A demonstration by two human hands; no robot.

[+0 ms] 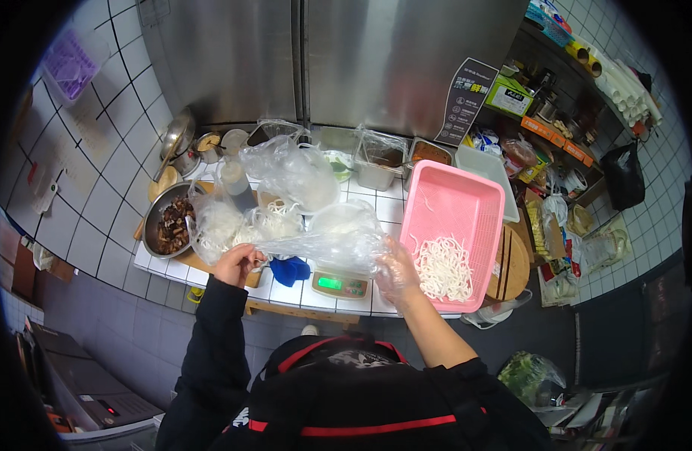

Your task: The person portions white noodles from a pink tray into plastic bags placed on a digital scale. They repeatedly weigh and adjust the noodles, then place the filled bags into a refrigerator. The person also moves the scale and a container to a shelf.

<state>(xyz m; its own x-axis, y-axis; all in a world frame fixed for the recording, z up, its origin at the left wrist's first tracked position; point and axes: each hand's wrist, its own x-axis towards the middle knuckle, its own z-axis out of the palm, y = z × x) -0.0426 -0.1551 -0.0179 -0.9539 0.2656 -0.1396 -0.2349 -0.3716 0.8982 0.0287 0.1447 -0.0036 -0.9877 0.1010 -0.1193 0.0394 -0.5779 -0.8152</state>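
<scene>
A clear plastic bag [334, 246] is stretched sideways above a digital kitchen scale [339, 283] with a lit green display. My left hand [238, 265] pinches the bag's left end between thumb and fingers. At its other end is my right hand [396, 268], covered in thin clear plastic that looks like a disposable glove; its fingers grip the bag and are partly hidden by it. Just right of this hand, thick white noodles [444, 269] lie in the near end of a pink plastic basket [458, 206]. More bagged white noodles [219, 228] rest beyond my left hand.
A steel bowl of dark brown food [174, 222] stands at the left. A squeeze bottle [237, 186], a large clear bag [292, 169] and steel sauce containers [381, 160] line the tiled counter's back. A blue cloth [289, 271] lies beside the scale. Crowded shelves [554, 132] are at the right.
</scene>
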